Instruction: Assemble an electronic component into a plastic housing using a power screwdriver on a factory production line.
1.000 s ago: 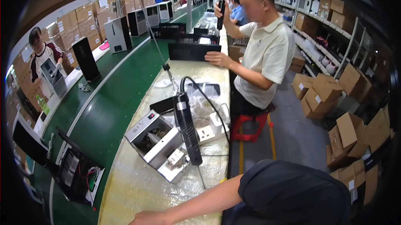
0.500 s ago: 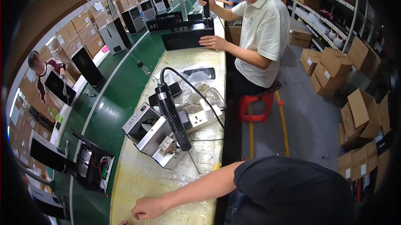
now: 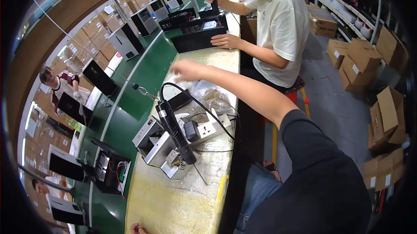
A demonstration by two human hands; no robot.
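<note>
Right hand (image 3: pixel 186 69): stretched out over the far part of the bench (image 3: pixel 173 208), blurred, on the near side of the co-worker's black case (image 3: pixel 197 42); whether the fingers grasp anything cannot be told.
Left hand (image 3: pixel 138 229): only a few fingers show at the lower edge, beside the near end of the bench – its grip is cut off from view and cannot be told.
Clear bags (image 3: pixel 213 94): on the bench, nearest below the right hand, with small metal-coloured parts inside.
Electric screwdriver (image 3: pixel 175 132): black, tilted, out of both hands, with a metal clip (image 3: pixel 141 89) by its upper end; its bit points down toward the bench, and whether it touches cannot be told.
Black cable (image 3: pixel 217 122): arches from the driver's top over the power strip (image 3: pixel 210 130).
Silver box (image 3: pixel 160 149): open, behind and beside the driver, small parts within.
Co-worker's hand (image 3: pixel 226 41): flat against the black case.
Green belt (image 3: pixel 134 108): runs alongside, carrying an opened black unit (image 3: pixel 106 169) with red wires.
Arm's reach: judged a reach across the bench, with no grasp confirmed.
Way onward: a pick-up among the bags would call for lowering the hand and opening the fingers – while keeping off the cable.
</note>
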